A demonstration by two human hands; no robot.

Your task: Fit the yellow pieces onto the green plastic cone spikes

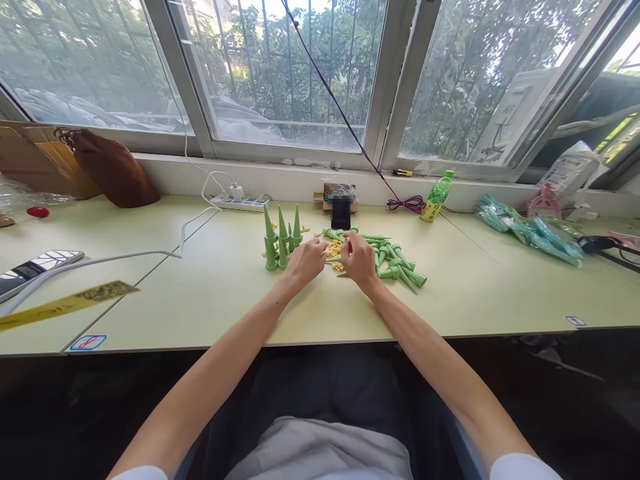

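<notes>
My left hand (307,260) is over the table with its fingers curled together, just right of a group of upright green cones (281,247). Whatever it may hold is hidden behind the fingers. Close by on the right, my right hand (358,259) has its fingertips pinched, and I cannot make out what is in them. Small yellow pieces (334,250) lie scattered between and behind the hands. To the right of my right hand is a loose heap of green cone-shaped spikes (400,265), lying on their sides and pointing various ways.
A black phone-like device (341,215) leans on a small cardboard stand behind the hands. A green drink bottle (437,197) and a power strip (242,202) stand along the back. A white cable (150,253) crosses the left side; teal plastic packets (530,230) lie right.
</notes>
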